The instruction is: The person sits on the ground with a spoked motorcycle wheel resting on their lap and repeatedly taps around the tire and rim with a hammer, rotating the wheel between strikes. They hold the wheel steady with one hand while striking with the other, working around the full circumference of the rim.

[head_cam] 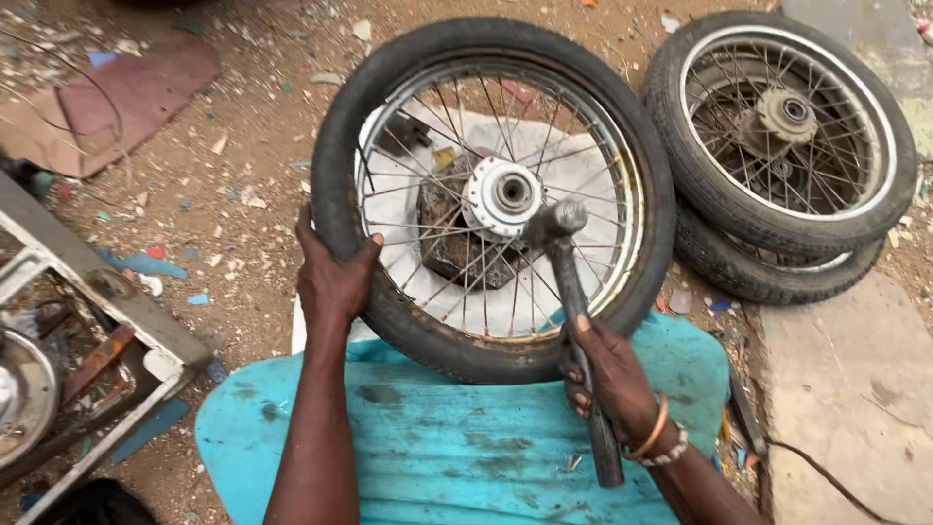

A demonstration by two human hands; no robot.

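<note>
**Hammer at the hub of a spoked wheel**

Left hand (333, 282) gripping the tyre of the spoked wheel (493, 194), thumb over the rim side. Right hand (610, 374) closed around the hammer (575, 311) handle, head just beside the hub (502, 194). Wheel lying flat on the ground above a turquoise cloth (457, 437). Two stacked wheels (782, 136) to the right.

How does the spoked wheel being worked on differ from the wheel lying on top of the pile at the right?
The near wheel is gripped at its tyre by the left hand, and the right hand holds a hammer at its hub; the stacked wheel lies untouched on another tyre. The near hub looks pale, the stacked one rusty. Both have wire spokes and black tyres.
</note>
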